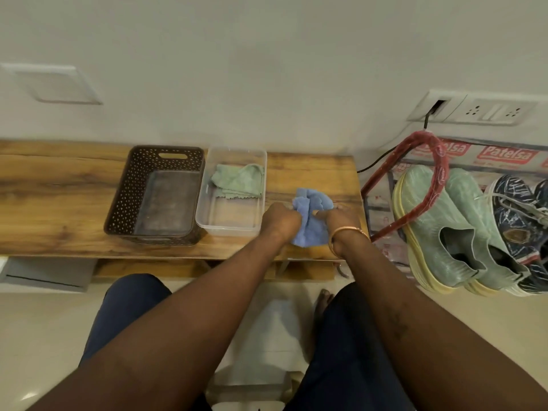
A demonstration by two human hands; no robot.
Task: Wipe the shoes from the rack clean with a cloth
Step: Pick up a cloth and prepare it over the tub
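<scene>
A crumpled blue cloth point(311, 215) sits over the right end of the wooden table point(59, 197). My left hand point(280, 221) grips its left side and my right hand point(341, 219), with a gold bangle on the wrist, grips its right side. To the right stands a red-framed shoe rack point(439, 161). On it rest a pair of pale green slip-on shoes point(439, 229) with yellow soles and a dark blue patterned sneaker point(516, 221). A green cloth point(238, 180) lies in a clear plastic tub point(204, 209).
A brown perforated basket point(124, 203) stands left of the clear tub. A wall socket strip point(486, 111) with a black cable sits above the rack. My knees and a bare foot are below the table edge, on a pale floor.
</scene>
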